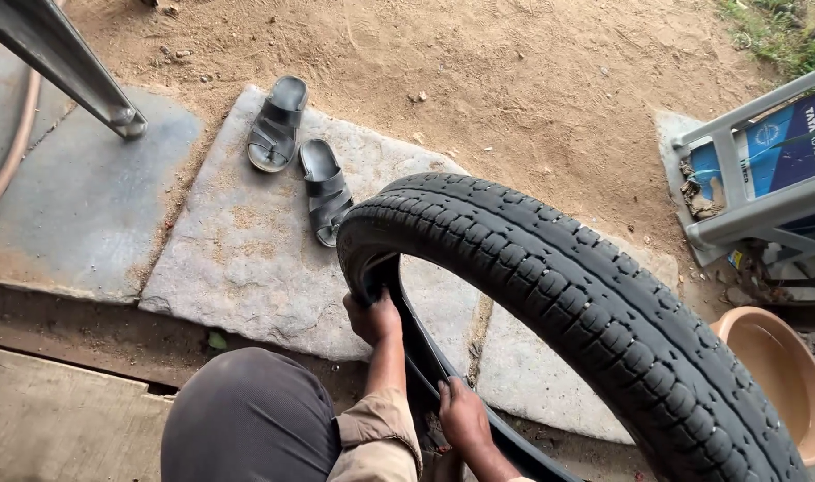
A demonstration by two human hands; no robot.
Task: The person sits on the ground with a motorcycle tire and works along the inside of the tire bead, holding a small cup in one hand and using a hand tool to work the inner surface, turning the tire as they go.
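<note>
Left hand (372, 319) gripping tyre (568, 295) bead, fingers clamped | right hand (462, 417) pressing inner rim, fingers curled on it | tyre standing upright, arcing centre to 4 o'clock | sandals (302, 153) lying at 11 o'clock on stone slab (238, 259) | basin (777, 375) at 4 o'clock.

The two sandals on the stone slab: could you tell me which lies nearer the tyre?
The right-hand sandal, almost touching the tyre; the other sandal lies farther up-left.

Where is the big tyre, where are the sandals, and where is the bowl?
tyre (550, 277), head view, on its knobbly tread.
sandals (278, 125), head view, on the left sandal's straps.
bowl (813, 379), head view, on its right rim.
</note>
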